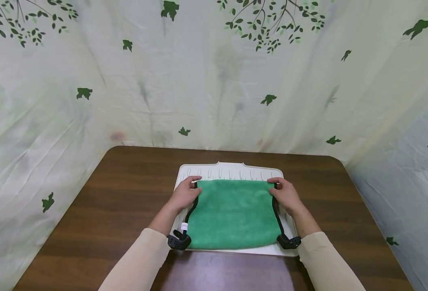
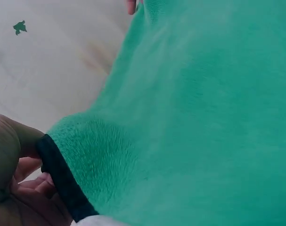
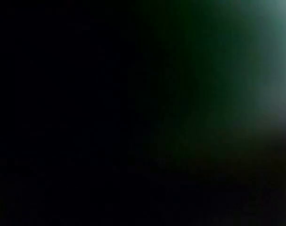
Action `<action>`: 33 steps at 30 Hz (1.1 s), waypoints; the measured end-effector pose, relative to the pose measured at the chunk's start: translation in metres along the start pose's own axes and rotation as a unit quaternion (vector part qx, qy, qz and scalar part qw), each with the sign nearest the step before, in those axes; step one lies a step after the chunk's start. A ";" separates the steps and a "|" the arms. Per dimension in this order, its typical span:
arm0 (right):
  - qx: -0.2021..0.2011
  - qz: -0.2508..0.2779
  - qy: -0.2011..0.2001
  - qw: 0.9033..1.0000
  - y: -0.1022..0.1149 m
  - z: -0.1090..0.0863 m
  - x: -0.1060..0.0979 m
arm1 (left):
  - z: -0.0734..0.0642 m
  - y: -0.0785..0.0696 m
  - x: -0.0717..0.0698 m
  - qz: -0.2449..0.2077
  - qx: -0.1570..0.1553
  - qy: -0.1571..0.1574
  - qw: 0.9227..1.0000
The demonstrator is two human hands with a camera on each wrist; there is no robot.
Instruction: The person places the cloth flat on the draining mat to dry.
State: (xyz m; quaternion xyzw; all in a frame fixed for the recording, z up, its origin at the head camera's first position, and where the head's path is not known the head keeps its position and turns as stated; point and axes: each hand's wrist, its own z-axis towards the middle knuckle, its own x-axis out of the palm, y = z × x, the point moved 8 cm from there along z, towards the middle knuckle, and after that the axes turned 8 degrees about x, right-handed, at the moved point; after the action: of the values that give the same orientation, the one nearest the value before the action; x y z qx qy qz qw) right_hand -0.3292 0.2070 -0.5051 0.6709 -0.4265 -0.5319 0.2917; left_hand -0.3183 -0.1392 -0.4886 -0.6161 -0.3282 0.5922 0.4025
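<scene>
A fuzzy green cloth [image 1: 235,214] with black edging down its two sides hangs spread between my hands in the head view. My left hand [image 1: 185,196] pinches its upper left corner at the edging. At the upper right corner, my right hand [image 1: 285,196] pinches the other side. The left wrist view shows the left hand [image 2: 15,165] gripping the dark edging [image 2: 62,181], and a fingertip of the right hand [image 2: 131,5] at the far corner. A small white label [image 1: 184,226] sits on the left edging. Darkness and blur fill the right wrist view.
Behind the cloth lies a white plastic board [image 1: 230,166] with a row of moulded loops along its far edge; the cloth hides most of it. Both are at a brown wooden table [image 1: 126,202]. A white leaf-patterned curtain [image 1: 206,81] surrounds the table's back and sides.
</scene>
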 end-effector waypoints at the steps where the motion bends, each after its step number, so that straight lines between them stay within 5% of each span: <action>1: -0.007 0.000 0.001 1.000 0.004 0.000 -0.002 | 0.002 -0.002 -0.001 -0.007 0.002 0.003 1.000; 7: -0.038 -0.027 0.000 0.999 0.018 -0.002 -0.007 | 0.005 -0.012 -0.011 -0.002 0.016 -0.015 1.000; 15: 0.007 -0.028 0.025 0.999 0.003 0.012 0.006 | 0.012 0.004 -0.007 0.050 -0.009 -0.007 0.999; 23: 0.010 0.002 0.060 0.998 0.008 0.019 0.009 | 0.019 0.004 -0.001 0.003 -0.024 0.034 0.999; 33: -0.018 -0.025 0.026 0.999 0.026 0.035 0.002 | 0.041 -0.001 -0.010 -0.024 -0.020 0.008 0.999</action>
State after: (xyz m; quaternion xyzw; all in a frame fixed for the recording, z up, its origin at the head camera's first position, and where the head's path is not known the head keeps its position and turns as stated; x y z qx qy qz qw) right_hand -0.3699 0.1950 -0.4935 0.6896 -0.3920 -0.5291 0.3014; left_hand -0.3599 -0.1433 -0.4822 -0.6210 -0.3515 0.5705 0.4066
